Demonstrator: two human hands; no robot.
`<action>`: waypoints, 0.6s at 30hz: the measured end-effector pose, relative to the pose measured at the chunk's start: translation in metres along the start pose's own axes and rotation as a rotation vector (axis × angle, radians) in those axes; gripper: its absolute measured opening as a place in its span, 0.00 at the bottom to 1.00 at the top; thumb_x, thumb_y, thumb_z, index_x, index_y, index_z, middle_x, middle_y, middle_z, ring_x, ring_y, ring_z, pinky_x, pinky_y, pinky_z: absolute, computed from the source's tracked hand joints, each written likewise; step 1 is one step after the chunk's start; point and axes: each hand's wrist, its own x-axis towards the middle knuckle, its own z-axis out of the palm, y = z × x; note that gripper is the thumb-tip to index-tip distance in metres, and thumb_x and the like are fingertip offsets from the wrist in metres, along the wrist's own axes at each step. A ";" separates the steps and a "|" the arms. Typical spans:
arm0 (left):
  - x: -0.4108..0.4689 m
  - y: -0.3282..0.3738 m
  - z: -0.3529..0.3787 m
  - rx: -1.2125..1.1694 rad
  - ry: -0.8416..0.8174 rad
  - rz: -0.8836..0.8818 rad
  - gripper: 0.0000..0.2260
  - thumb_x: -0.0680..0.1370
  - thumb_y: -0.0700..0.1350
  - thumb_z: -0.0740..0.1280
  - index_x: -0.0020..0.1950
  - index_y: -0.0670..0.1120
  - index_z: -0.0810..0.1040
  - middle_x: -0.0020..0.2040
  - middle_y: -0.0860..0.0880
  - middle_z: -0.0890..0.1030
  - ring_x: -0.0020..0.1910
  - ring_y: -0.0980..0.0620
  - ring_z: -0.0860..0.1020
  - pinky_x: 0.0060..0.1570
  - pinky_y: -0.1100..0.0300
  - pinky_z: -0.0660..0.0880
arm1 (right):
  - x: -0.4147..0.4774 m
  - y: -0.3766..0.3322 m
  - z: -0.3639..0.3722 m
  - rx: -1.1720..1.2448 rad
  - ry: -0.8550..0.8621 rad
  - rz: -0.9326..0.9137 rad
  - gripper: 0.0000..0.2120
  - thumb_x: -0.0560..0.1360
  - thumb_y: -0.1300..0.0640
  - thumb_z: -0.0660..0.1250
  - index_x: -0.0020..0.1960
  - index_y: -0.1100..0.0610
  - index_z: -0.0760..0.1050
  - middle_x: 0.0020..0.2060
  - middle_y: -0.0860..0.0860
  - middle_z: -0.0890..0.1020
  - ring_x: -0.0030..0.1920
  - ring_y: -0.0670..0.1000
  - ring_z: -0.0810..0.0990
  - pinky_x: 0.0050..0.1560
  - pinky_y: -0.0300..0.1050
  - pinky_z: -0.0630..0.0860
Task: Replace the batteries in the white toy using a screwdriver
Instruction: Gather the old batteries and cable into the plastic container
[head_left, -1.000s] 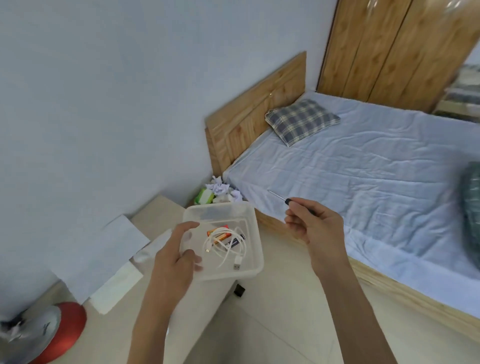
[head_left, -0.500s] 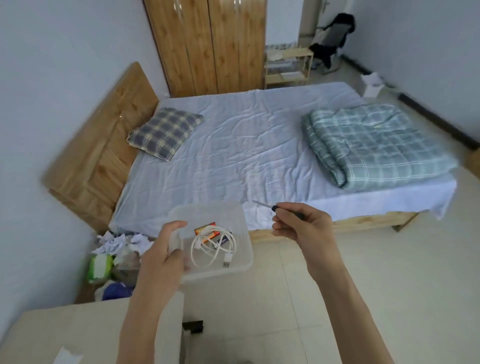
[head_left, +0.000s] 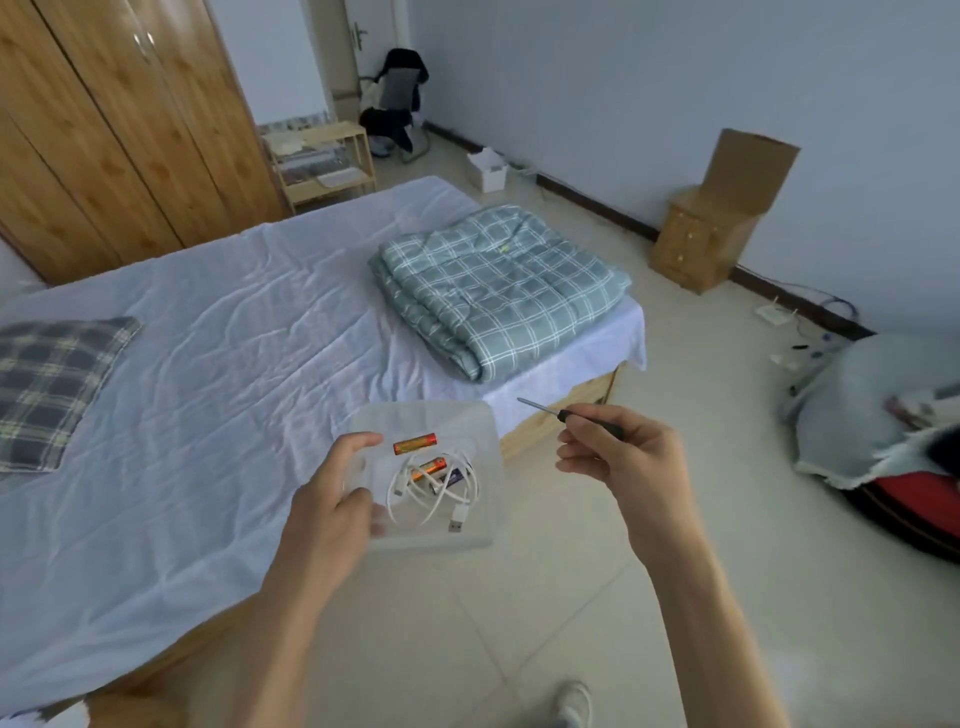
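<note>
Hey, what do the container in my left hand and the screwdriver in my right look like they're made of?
The container looks like clear, slightly frosted plastic: the bed sheet and floor show faintly through it. The screwdriver seems to have a thin grey metal shaft and a matte black handle, probably plastic or rubber.
</note>
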 end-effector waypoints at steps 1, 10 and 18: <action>0.010 0.013 0.014 0.001 -0.013 0.012 0.29 0.81 0.32 0.59 0.64 0.68 0.76 0.50 0.56 0.83 0.39 0.48 0.88 0.56 0.44 0.82 | 0.012 -0.007 -0.014 0.006 0.015 -0.008 0.05 0.80 0.68 0.73 0.55 0.66 0.87 0.39 0.59 0.87 0.38 0.55 0.85 0.46 0.49 0.88; 0.074 0.145 0.151 0.001 -0.113 0.151 0.29 0.80 0.32 0.60 0.63 0.67 0.77 0.50 0.56 0.81 0.37 0.49 0.89 0.58 0.44 0.82 | 0.097 -0.068 -0.148 0.066 0.201 -0.104 0.05 0.80 0.68 0.74 0.55 0.67 0.87 0.38 0.60 0.85 0.37 0.54 0.85 0.43 0.46 0.87; 0.119 0.230 0.254 0.063 -0.247 0.270 0.30 0.79 0.32 0.60 0.64 0.68 0.77 0.50 0.58 0.82 0.40 0.47 0.89 0.54 0.37 0.84 | 0.143 -0.095 -0.248 0.105 0.393 -0.130 0.05 0.80 0.68 0.73 0.54 0.66 0.87 0.40 0.62 0.86 0.38 0.55 0.86 0.44 0.46 0.87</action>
